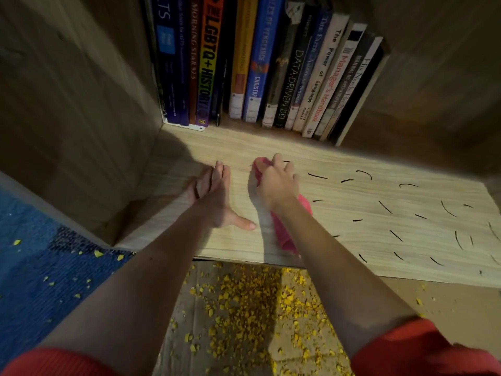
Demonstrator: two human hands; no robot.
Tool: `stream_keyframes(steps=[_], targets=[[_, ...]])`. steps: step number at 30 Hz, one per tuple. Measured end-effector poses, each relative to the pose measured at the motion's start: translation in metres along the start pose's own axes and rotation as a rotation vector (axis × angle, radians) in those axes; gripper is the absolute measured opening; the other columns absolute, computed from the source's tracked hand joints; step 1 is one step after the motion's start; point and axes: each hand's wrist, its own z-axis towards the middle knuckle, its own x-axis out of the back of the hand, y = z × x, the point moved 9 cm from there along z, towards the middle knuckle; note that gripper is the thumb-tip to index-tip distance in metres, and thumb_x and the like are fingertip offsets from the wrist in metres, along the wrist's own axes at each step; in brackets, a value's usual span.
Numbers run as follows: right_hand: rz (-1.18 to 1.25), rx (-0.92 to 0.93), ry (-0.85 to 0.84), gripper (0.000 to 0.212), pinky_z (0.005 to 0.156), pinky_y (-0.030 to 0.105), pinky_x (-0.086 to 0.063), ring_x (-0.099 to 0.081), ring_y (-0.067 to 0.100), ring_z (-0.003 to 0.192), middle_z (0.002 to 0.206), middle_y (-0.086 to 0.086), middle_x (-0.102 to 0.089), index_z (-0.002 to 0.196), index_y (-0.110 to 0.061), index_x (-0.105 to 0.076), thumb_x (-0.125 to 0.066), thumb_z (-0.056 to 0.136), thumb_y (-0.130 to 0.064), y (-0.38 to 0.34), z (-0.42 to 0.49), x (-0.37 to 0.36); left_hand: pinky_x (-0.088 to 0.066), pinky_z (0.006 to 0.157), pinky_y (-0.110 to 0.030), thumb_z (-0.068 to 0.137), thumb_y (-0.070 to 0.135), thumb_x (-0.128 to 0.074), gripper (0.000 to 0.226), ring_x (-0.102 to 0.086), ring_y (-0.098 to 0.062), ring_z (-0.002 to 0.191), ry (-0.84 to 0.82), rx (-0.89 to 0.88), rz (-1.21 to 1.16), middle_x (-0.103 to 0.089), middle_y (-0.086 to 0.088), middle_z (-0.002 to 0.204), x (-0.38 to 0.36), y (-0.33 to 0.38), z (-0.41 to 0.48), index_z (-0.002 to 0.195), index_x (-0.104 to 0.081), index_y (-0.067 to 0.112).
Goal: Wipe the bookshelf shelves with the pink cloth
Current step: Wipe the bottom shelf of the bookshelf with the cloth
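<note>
The light wooden shelf (352, 240) of the bookshelf lies in front of me, with several short black marks (385, 207) scattered over its right half. My right hand (276, 183) grips the pink cloth (284, 229) and presses it on the shelf near the middle; the cloth trails back under my wrist toward the front edge. Just left of the cloth, my left hand (214, 194) lies flat on the shelf, fingers straight and thumb spread toward the cloth.
A row of upright books (257, 63) fills the back of the shelf, the right ones leaning. The bookshelf's side wall (81, 118) rises on the left. Below the front edge, yellow crumbs (244, 308) litter cardboard, beside a blue carpet (40, 280).
</note>
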Motion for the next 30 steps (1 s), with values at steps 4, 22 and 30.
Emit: stream_keyframes(steps=[4,22,30], targets=[[-0.035,0.215,0.022,0.038,0.091,0.040,-0.033,-0.037,0.029,0.110,0.123,0.006,-0.037,0.132,-0.022,-0.043,-0.043,0.094,-0.028,-0.021,-0.019,-0.010,0.018,0.111,-0.045,0.059,0.057,-0.078,0.140,0.031,-0.018,0.138,0.002,-0.003,-0.007,0.037,0.003,0.149,0.001,0.000,0.000,0.146,0.024,0.019],[0.022,-0.003,-0.024,0.033,0.091,0.043,-0.033,-0.036,0.032,0.112,0.121,0.008,-0.037,0.126,-0.022,-0.046,-0.039,0.094,-0.023,0.004,-0.003,0.002,0.015,0.113,-0.046,0.058,0.058,-0.078,0.140,0.029,-0.018,0.139,0.025,0.008,0.006,0.036,0.005,0.150,0.000,-0.002,0.002,0.146,0.024,0.020],[0.004,-0.020,-0.007,0.036,0.095,0.042,-0.032,-0.035,0.032,0.113,0.122,0.008,-0.035,0.128,-0.021,-0.048,-0.043,0.093,-0.029,0.018,0.005,0.000,0.015,0.112,-0.046,0.059,0.060,-0.078,0.140,0.027,-0.017,0.140,0.019,0.008,0.014,0.036,0.006,0.149,0.000,-0.001,0.000,0.146,0.024,0.020]])
